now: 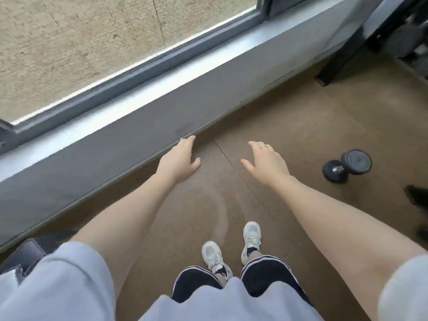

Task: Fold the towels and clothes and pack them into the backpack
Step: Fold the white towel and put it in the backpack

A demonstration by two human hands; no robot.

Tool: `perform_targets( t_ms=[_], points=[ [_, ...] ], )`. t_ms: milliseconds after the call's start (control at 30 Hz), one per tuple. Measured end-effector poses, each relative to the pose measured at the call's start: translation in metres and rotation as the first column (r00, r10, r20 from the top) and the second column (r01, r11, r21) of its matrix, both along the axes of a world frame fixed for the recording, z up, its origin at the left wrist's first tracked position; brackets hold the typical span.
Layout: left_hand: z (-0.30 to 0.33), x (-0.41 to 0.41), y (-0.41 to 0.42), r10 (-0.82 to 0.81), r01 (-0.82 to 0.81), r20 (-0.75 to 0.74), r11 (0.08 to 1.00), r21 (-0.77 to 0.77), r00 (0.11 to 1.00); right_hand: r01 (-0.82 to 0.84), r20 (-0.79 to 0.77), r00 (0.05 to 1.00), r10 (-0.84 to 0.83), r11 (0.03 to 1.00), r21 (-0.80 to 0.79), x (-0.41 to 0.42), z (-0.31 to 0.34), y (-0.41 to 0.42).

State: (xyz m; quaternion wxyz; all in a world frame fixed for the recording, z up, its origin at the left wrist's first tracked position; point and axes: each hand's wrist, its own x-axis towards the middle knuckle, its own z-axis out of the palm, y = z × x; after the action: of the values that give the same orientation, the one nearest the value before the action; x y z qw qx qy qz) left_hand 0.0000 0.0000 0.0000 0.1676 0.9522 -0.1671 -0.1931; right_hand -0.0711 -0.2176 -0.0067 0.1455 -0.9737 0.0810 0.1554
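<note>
Both my arms reach forward over a brown floor (289, 126). My left hand (179, 159) hangs palm down with relaxed fingers and holds nothing. My right hand (266, 162), a ring on one finger, is likewise spread and holds nothing. No towel, garment for folding or backpack shows in the head view. A dark padded object (30, 252) peeks out at the lower left, partly hidden by my grey sleeve; I cannot tell what it is.
A grey window ledge (139, 126) runs diagonally along the left, with glass above it. A black dumbbell (347, 165) lies on the floor to the right. Dark gym equipment (405, 38) stands at the top right. My white sneakers (231, 246) stand below.
</note>
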Motion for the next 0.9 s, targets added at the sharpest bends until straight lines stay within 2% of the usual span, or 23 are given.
perform_targets(
  t_ms=[100, 233, 500, 633, 800, 900],
  points=[
    [0.005, 0.006, -0.052, -0.151, 0.151, 0.016, 0.988, -0.025, 0.988, 0.206, 0.036, 0.978, -0.207, 0.978, 0.019, -0.021, 0.008, -0.045],
    [0.015, 0.005, -0.139, -0.365, 0.368, 0.064, 0.929, -0.041, 0.929, 0.435, 0.062, 0.897, -0.438, 0.899, 0.057, -0.058, 0.015, -0.111],
    [0.014, -0.016, -0.337, -0.665, 0.673, 0.105, 0.733, -0.101, 0.74, 0.794, 0.045, 0.593, -0.804, 0.593, 0.135, -0.14, 0.016, -0.247],
    [0.012, -0.023, -0.43, -0.744, 0.75, 0.102, 0.659, -0.05, 0.66, 0.879, -0.005, 0.45, -0.893, 0.441, 0.181, -0.164, 0.01, -0.32],
    [0.019, -0.018, -0.516, -0.717, 0.719, 0.057, 0.694, -0.042, 0.695, 0.907, -0.087, 0.393, -0.916, 0.37, 0.201, -0.165, 0.011, -0.404],
    [0.026, 0.001, -0.554, -0.704, 0.706, 0.062, 0.707, -0.024, 0.707, 0.9, -0.086, 0.398, -0.913, 0.371, 0.229, -0.135, 0.014, -0.44]
  ],
)
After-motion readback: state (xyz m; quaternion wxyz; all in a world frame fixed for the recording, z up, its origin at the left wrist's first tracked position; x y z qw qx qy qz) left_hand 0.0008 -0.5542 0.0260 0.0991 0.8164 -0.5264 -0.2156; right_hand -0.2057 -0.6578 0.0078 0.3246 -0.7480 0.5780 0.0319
